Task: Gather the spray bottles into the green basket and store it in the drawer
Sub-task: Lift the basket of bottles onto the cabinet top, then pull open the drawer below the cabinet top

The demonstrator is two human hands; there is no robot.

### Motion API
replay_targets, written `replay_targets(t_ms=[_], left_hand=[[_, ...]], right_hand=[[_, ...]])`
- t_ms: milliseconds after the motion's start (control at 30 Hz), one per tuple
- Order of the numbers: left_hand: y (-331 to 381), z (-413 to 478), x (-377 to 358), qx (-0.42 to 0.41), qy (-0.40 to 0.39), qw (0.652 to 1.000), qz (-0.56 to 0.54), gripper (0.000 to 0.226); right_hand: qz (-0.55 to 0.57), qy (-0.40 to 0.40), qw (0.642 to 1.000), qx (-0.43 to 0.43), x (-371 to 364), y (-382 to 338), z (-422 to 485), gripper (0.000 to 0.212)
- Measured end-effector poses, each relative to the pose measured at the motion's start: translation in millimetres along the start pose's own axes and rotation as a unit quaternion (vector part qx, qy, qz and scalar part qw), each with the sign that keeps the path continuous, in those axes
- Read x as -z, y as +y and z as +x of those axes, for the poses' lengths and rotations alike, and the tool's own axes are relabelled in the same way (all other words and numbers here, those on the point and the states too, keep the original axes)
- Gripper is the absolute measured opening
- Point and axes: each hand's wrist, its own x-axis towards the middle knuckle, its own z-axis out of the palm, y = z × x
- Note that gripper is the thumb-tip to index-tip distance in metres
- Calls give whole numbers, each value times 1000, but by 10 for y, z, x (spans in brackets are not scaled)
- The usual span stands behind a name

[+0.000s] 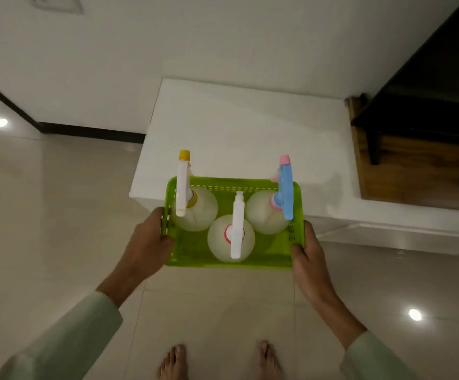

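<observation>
I hold a bright green basket in the air, at the front edge of a white cabinet top. My left hand grips its left side and my right hand grips its right side. Three pale round spray bottles stand upright inside. One with a white sprayer and yellow nozzle is at the back left. One with a white sprayer and red collar is at the front middle. One with a blue sprayer and pink nozzle is at the back right. No drawer is visible.
A dark cabinet on a wooden base stands to the right of the white cabinet. A white wall with a black skirting runs behind. Glossy beige floor tiles lie below, with my bare feet at the bottom.
</observation>
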Motion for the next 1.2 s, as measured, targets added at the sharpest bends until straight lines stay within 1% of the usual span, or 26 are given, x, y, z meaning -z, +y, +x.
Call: replay_targets(t_ms=[100, 233, 367, 533, 800, 867, 967, 1000, 1033, 1100, 1133, 1167, 1200], left_hand=[[224, 302, 111, -5, -2, 1000, 25, 44], [400, 747, 167, 7, 14, 999, 37, 43], [450, 1117, 116, 22, 13, 999, 27, 41], [463, 1397, 83, 48, 9, 999, 13, 43], [522, 1611, 81, 35, 40, 999, -8, 54], [496, 1607, 74, 21, 43, 999, -23, 52], [384, 1498, 51, -8, 49, 994, -94, 49], [316, 1430, 32, -19, 60, 991, -121, 49], [228, 1355, 0, -33, 79, 985, -147, 48], [18, 1215, -66, -50, 126, 975, -176, 44], [-83, 1180, -97, -55, 147, 973, -167, 42], [-173, 1170, -124, -62, 165, 974, -143, 40], [-245, 1183, -150, -76, 176, 975, -112, 38]], right_hand=[[0, 2, 1000, 1, -7, -169, 263, 48], [-17, 0, 1000, -16, -70, -277, 682, 41], [-51, -4, 998, -44, -152, -256, 1068, 37], [-66, -8, 996, -56, -221, -220, 1358, 35], [-34, -6, 998, -58, -266, -228, 1646, 33], [-10, -13, 998, -59, -257, -238, 1684, 37], [74, -18, 995, -71, -224, -210, 1546, 51], [100, 7, 993, -67, -233, -180, 1423, 54], [121, 52, 990, -52, -264, -139, 1261, 52], [144, 165, 976, -12, -398, -1, 895, 33], [146, 208, 967, -8, -504, 108, 734, 21], [152, 225, 962, -28, -625, 233, 595, 10], [160, 222, 959, -73, -761, 355, 492, 8]])
